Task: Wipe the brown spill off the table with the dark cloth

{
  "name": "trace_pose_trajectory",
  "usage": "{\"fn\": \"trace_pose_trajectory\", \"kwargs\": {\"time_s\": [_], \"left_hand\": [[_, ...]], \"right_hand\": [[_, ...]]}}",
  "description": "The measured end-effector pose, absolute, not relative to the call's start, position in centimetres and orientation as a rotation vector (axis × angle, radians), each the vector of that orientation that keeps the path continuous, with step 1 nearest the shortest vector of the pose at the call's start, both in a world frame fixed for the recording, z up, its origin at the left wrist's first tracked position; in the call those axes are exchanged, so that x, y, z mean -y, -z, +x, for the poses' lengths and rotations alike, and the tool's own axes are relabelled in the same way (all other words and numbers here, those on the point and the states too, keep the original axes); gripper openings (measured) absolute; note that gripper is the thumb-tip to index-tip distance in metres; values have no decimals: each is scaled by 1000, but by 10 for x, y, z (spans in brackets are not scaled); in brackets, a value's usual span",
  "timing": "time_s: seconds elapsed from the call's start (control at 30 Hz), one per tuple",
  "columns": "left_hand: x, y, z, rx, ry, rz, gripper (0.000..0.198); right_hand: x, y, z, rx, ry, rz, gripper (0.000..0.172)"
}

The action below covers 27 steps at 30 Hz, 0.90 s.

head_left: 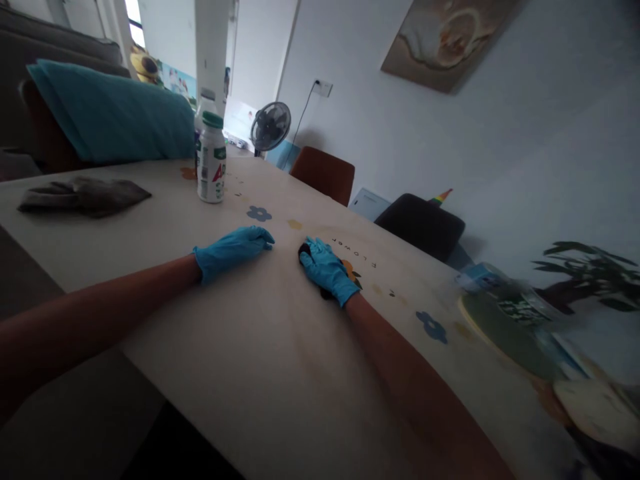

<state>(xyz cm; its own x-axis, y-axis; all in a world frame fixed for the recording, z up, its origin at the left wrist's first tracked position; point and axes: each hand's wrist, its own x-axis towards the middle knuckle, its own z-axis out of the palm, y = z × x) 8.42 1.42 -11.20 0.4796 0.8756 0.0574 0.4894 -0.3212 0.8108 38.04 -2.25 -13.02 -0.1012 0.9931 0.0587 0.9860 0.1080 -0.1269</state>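
Both my hands wear blue gloves and rest on a beige table [260, 347] printed with small flowers. My left hand [231, 249] lies flat on the tabletop with its fingers stretched out, holding nothing. My right hand [326, 269] presses down on a small dark object [304, 251], perhaps a cloth or sponge, that peeks out from under the fingers. Most of that object is hidden by the hand.
A white bottle with a green cap [211, 159] stands at the back of the table. A dark grey cloth [83, 195] lies at the far left. Blurred jars and plates [515, 313] sit at the right. Chairs [324, 175] and a fan [271, 127] stand beyond the table.
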Motion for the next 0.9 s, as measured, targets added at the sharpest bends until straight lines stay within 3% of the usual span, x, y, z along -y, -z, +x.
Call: {"fn": "trace_pose_trajectory", "kwargs": {"time_s": [0.3, 0.57, 0.9], "left_hand": [[-11, 107, 81, -1094, -674, 1927, 38], [-14, 114, 84, -1096, -739, 1873, 31], [-17, 122, 90, -1103, -766, 1828, 38]], "right_hand": [[134, 151, 388, 2414, -184, -1549, 75], [222, 149, 418, 2486, -59, -1304, 74], [197, 155, 404, 2493, -97, -1351, 66]]}}
